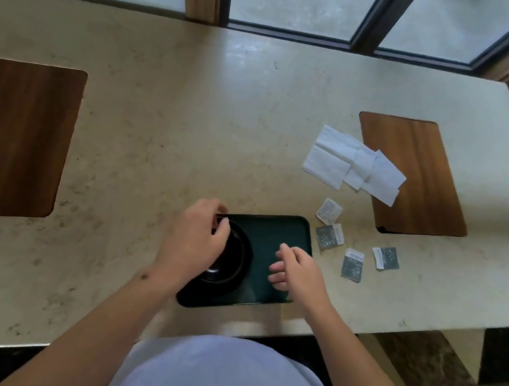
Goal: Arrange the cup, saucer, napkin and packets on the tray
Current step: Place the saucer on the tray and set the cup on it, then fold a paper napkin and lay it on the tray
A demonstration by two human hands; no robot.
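Head view: your left hand [197, 237] grips the black cup [228, 261] on its saucer [242, 270], on the tray [277, 230]'s left. Right hand [296, 269] hovers relaxed, empty. Likely ceramic: rigid, breakable, slick; hold the rim firmly.

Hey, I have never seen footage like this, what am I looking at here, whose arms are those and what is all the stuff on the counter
There is no machine here. One camera worn on a person's head looks forward and down, so the two bare arms coming in from the bottom are the wearer's own.

On the pale stone counter lies a dark tray. On its left part sits a black saucer with a black cup on it. The left hand is curled over the cup and appears to grip it. The right hand hovers over the tray with loose fingers, holding nothing.

To the right, off the tray, lie white napkins, partly over a wooden board, and four small packets.
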